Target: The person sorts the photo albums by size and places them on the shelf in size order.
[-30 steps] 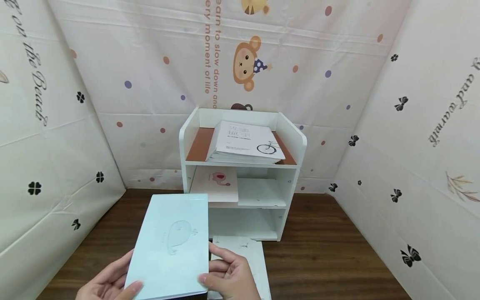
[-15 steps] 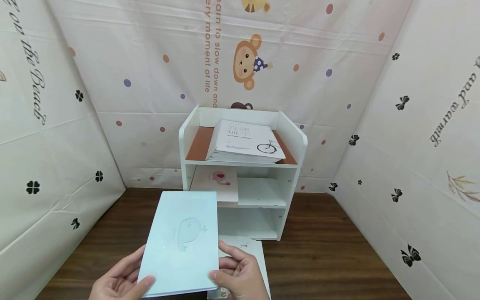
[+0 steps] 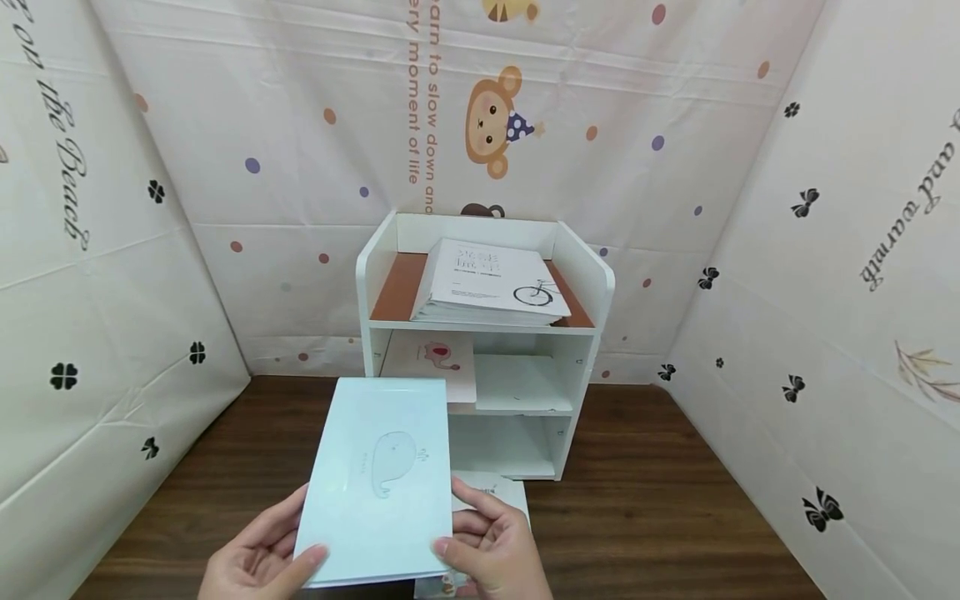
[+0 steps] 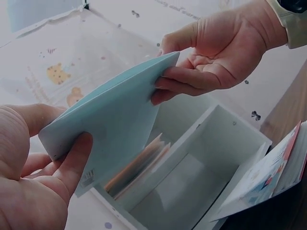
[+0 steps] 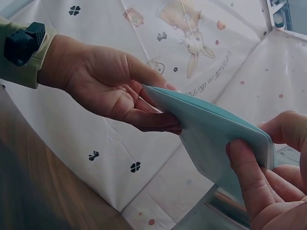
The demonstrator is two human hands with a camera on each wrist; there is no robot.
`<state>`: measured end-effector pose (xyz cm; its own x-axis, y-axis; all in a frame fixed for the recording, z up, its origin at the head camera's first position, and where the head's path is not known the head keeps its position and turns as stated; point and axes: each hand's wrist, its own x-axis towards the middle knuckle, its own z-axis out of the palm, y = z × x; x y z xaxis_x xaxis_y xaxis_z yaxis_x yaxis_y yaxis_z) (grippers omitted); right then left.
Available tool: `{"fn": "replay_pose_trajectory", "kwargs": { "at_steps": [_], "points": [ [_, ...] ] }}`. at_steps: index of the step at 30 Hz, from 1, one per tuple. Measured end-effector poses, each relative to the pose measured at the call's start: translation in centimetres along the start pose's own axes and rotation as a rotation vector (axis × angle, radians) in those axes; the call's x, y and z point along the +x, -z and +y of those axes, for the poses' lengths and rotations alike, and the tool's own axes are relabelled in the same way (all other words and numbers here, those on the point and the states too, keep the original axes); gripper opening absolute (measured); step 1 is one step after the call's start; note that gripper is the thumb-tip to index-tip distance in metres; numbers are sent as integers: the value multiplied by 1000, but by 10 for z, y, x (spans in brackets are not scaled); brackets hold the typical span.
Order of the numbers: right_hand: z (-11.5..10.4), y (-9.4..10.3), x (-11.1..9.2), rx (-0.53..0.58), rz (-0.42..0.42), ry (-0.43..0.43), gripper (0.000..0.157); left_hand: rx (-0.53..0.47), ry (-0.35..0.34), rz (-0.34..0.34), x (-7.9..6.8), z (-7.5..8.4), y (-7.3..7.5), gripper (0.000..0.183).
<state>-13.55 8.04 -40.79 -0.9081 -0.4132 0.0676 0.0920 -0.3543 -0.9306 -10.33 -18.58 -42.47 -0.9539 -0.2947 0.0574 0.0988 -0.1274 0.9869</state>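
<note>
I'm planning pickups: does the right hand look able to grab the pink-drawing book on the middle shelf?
Probably not as things stand: the right hand grips the blue book. Once freed, likely yes: the pink-drawing book lies on the open-fronted middle shelf.

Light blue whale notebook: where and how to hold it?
Grip the blue notebook by its long edges at the near end, probably one hand from each side, as the left hand and right hand do: thumbs on top, fingers beneath. It's thin and broad, its far end free.
</note>
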Motion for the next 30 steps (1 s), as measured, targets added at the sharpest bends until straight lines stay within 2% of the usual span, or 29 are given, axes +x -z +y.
{"fn": "replay_pose_trajectory", "kwargs": {
  "at_steps": [7,15,22,30],
  "points": [
    [-1,5,-1,-9,-9,14,78,-7,-50,-19,-3,2,-7,70],
    [-3,11,-3,-12,-39,80,78,-9,-79,-38,-6,5,-15,69],
    [-3,16,-4,3,-59,149,74,-18,-67,-31,-8,7,-24,68],
    [-6,22,-8,3,-49,160,74,-24,-67,-28,-13,12,-35,67]
  ]
}}
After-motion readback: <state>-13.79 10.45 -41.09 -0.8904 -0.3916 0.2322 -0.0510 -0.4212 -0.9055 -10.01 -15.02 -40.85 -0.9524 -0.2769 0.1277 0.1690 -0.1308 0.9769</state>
